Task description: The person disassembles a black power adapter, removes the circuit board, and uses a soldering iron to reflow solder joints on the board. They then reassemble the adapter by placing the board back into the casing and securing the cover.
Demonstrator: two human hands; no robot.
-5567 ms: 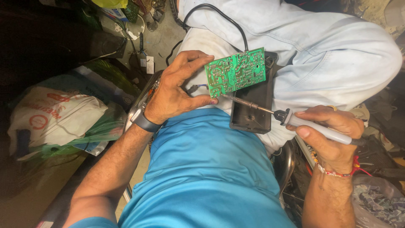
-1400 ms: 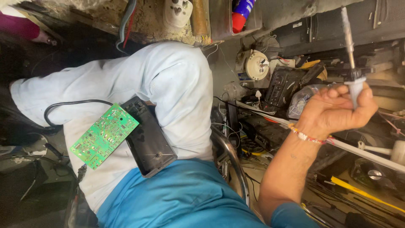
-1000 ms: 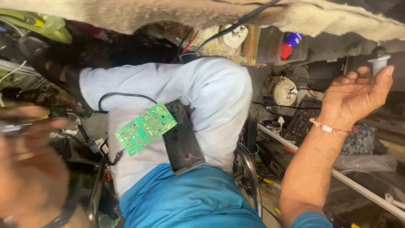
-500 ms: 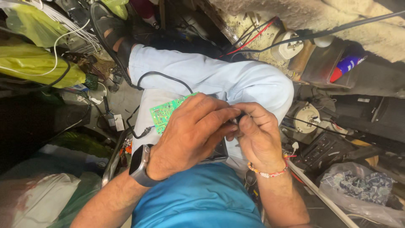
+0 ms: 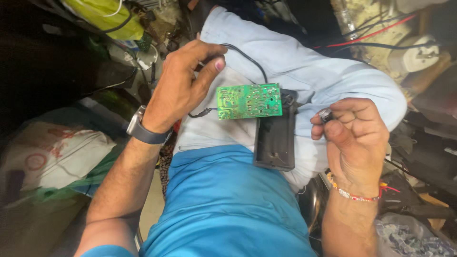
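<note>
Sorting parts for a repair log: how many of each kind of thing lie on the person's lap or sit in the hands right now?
Green circuit board: 1
Black plastic case: 1
Black cable: 1
Small dark part pinched in the right hand: 1, kind too small to tell
Total: 4
The left hand touches the cable.

light: bright centre | left side: deep shadow | focus: sharp, edges soft
</note>
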